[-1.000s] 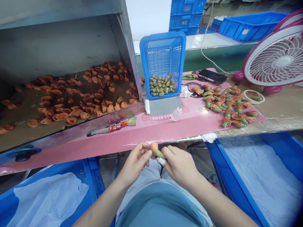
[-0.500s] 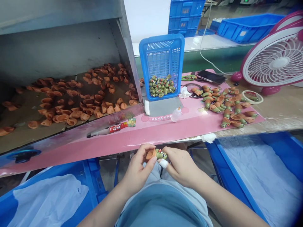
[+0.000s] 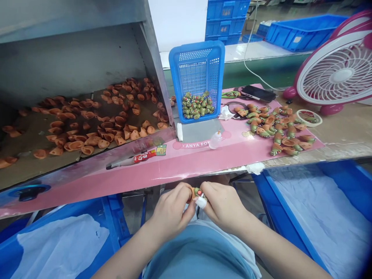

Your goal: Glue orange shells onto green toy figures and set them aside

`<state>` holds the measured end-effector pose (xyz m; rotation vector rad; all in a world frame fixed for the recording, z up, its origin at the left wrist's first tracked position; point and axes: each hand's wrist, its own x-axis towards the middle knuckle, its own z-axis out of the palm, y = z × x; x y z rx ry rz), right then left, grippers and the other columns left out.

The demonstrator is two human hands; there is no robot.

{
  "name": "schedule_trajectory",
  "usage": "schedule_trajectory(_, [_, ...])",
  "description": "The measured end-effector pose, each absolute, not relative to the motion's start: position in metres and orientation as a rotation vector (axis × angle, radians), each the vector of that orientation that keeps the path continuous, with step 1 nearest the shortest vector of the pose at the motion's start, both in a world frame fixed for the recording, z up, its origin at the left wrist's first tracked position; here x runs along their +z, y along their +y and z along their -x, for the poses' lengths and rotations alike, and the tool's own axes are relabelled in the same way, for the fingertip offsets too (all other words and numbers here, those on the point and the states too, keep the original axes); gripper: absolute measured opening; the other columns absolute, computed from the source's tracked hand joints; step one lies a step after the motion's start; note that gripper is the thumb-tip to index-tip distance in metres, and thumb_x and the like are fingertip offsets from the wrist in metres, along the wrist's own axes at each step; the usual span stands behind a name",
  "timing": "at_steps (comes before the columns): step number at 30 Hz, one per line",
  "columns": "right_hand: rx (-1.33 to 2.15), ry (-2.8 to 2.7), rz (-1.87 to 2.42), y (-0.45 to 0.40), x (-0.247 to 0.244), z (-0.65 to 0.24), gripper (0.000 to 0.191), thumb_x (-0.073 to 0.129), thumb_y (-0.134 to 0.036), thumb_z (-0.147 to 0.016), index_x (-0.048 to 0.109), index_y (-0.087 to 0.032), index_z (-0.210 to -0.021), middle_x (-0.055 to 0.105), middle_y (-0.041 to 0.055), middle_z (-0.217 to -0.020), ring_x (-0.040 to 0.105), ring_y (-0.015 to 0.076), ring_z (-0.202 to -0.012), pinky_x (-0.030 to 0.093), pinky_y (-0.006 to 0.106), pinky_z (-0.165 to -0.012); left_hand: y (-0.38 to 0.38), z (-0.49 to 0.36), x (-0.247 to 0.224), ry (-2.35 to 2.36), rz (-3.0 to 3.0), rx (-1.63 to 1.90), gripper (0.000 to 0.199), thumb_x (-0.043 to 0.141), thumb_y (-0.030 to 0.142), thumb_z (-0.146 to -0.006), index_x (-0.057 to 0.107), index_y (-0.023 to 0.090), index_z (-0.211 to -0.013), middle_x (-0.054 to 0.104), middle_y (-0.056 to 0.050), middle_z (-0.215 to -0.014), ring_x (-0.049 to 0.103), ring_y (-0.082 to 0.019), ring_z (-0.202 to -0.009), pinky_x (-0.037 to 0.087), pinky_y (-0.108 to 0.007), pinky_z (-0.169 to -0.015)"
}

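Close to my lap, my left hand (image 3: 173, 207) grips an orange clay piece (image 3: 192, 193), mostly covered by its fingers. My right hand (image 3: 222, 202), with white tape round one finger, pinches a painted green figure (image 3: 198, 192). The two pieces touch each other between my fingertips. Several green figures lie in an upright blue basket (image 3: 173, 81) on the table. On the pink mat (image 3: 186, 161) to the right lie several joined orange and green pieces (image 3: 277, 131). Many loose orange pieces (image 3: 75, 145) fill the metal booth at the left.
A small clear bottle (image 3: 215, 140) stands before the basket. Behind the joined pieces are a phone (image 3: 258, 93), a tape roll (image 3: 309, 118) and a pink fan (image 3: 341, 75). Blue bins (image 3: 293, 217) with white sheets flank my lap below the table edge.
My left fingers have curled further over the orange piece, hiding most of it. The green figure has turned slightly, and more of it is hidden by my right hand.
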<state>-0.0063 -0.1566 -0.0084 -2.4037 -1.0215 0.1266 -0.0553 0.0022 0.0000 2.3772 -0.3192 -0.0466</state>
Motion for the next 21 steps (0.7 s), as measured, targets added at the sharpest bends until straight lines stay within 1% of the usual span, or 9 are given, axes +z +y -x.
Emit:
schedule_trajectory(2, [0.217,-1.021,2.364,-0.158,-0.005,0.007,0.022,0.034,-0.034,-0.083,0.037,-0.018,-0.069,0.046,-0.0007,-0.061,0.043,0.0123,-0.055,0.024,0.022,-0.051,0.002,0.053,0.007,-0.276,-2.310,-0.213,0.011,0.033,0.022,-0.084,0.038,0.020,-0.074,0.047,-0.002,-0.077,0.043,-0.014,-0.066,0.034,-0.026,-0.059])
schedule_trajectory(4, [0.306,-1.000,2.333,-0.159,-0.002,0.007,0.023,0.037,-0.036,-0.082,0.036,-0.018,-0.068,0.045,-0.0019,-0.059,0.042,0.0112,-0.053,0.025,0.021,-0.050,0.001,0.053,0.011,-0.216,-2.192,-0.297,0.015,0.031,0.024,-0.085,0.038,0.020,-0.073,0.045,-0.001,-0.075,0.041,-0.014,-0.065,0.033,-0.026,-0.060])
schedule_trajectory(9, [0.447,-0.952,2.286,-0.163,0.004,0.007,0.024,0.041,-0.032,-0.080,0.035,-0.018,-0.061,0.040,-0.0042,-0.053,0.037,0.0087,-0.047,0.023,0.021,-0.048,-0.003,0.057,0.008,-0.136,-1.979,-0.323,0.018,0.031,0.025,-0.085,0.039,0.019,-0.071,0.042,0.000,-0.073,0.038,-0.012,-0.064,0.032,-0.025,-0.060])
schedule_trajectory(12, [0.534,-0.932,2.187,-0.165,0.004,0.007,0.022,0.039,-0.026,-0.080,0.035,-0.018,-0.060,0.040,-0.0041,-0.053,0.037,0.0084,-0.048,0.025,0.020,-0.049,-0.004,0.062,0.005,-0.118,-1.896,-0.327,0.019,0.030,0.026,-0.086,0.038,0.019,-0.069,0.040,0.001,-0.067,0.036,-0.012,-0.060,0.030,-0.025,-0.057])
schedule_trajectory(15, [0.600,-0.908,2.068,-0.166,0.000,0.008,0.020,0.037,-0.022,-0.080,0.036,-0.018,-0.060,0.041,-0.0040,-0.055,0.038,0.0083,-0.050,0.027,0.020,-0.051,-0.005,0.066,0.004,-0.114,-1.815,-0.332,0.018,0.030,0.027,-0.086,0.038,0.019,-0.070,0.038,0.002,-0.068,0.034,-0.011,-0.059,0.030,-0.024,-0.055])
schedule_trajectory(18, [0.639,-0.877,1.958,-0.167,-0.004,0.010,0.020,0.036,-0.021,-0.080,0.036,-0.018,-0.061,0.039,-0.0044,-0.055,0.035,0.0078,-0.050,0.026,0.020,-0.050,-0.007,0.070,0.001,-0.087,-1.734,-0.337,0.018,0.030,0.028,-0.086,0.037,0.019,-0.072,0.037,0.001,-0.069,0.032,-0.010,-0.057,0.029,-0.024,-0.053])
schedule_trajectory(21, [0.676,-0.838,1.856,-0.167,-0.006,0.012,0.024,0.033,-0.026,-0.083,0.036,-0.017,-0.061,0.036,-0.0051,-0.050,0.033,0.0076,-0.047,0.025,0.020,-0.048,-0.007,0.072,-0.001,-0.073,-1.681,-0.350,0.019,0.030,0.031,-0.086,0.037,0.019,-0.072,0.037,0.001,-0.069,0.031,-0.010,-0.055,0.028,-0.024,-0.051])
